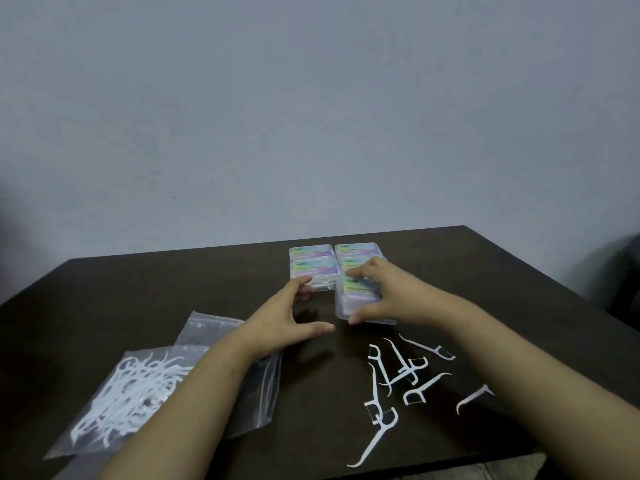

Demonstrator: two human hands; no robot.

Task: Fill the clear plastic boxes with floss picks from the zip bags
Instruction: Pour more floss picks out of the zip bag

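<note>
Both hands were on boxes: right hand point(375, 295) gripped the nearest clear box point(360, 308), left hand point(289, 318) spread, fingertips at a rear box point(314, 271); likely next, open it and load the loose floss picks point(401, 379).

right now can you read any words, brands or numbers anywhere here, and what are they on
Nothing can be quoted: no text here is legible.
Nearest clear plastic box, gripped by the right hand: print on its iridescent label, too blurred to read.
Four stacked boxes behind it: same labels, too small and blurred.
Zip bags and loose floss picks: no print visible.
</note>
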